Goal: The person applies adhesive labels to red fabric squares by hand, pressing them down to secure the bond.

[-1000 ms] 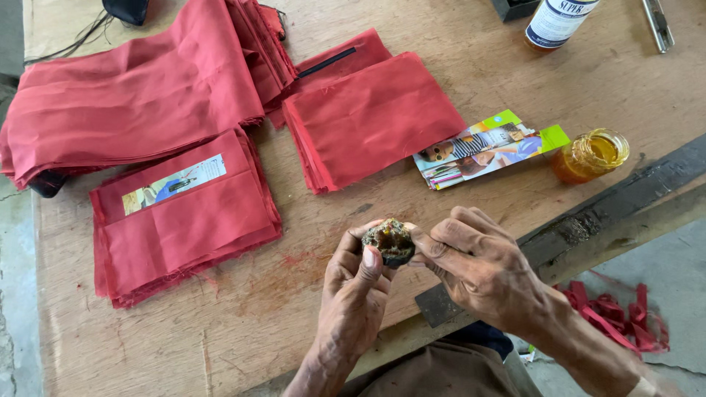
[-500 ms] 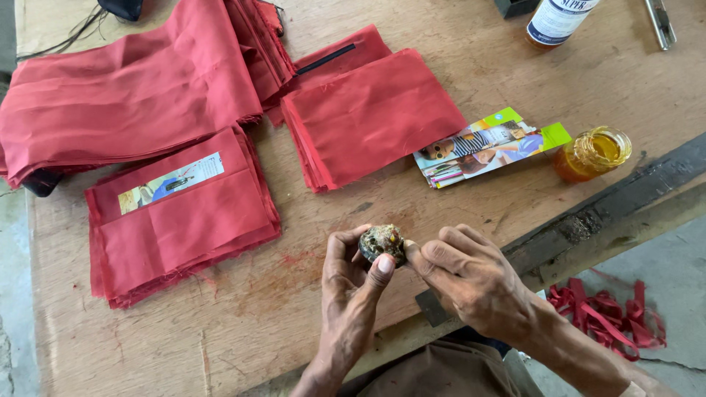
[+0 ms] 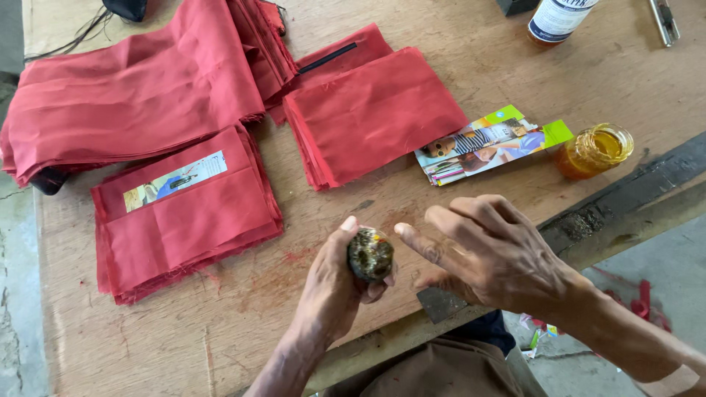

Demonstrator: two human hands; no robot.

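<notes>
Two hands over the near edge of a wooden table (image 3: 515, 88): left hand (image 3: 334, 283) closed around a small round dark lump (image 3: 370, 255), mottled brown-black with pale flecks, held just above the tabletop; right hand (image 3: 489, 254) loosely open, holding nothing, index fingertip (image 3: 402, 230) just beside the lump, contact unclear. Lump's material hard to make out. Stack of folded red cloth (image 3: 187, 209) to the left, with a long narrow printed strip (image 3: 175, 181) on top, pale with colour patches. Second red stack (image 3: 371, 114) straight ahead; larger loose red cloth (image 3: 132, 95) beyond. Fanned colourful printed cards (image 3: 489, 143), green corners, right of the second stack. Small open glass jar (image 3: 594, 151) of amber liquid beside them. White-labelled bottle (image 3: 559, 18) cut off at top edge. Red scraps (image 3: 640, 298) on the floor, partly hidden by the right forearm.
</notes>
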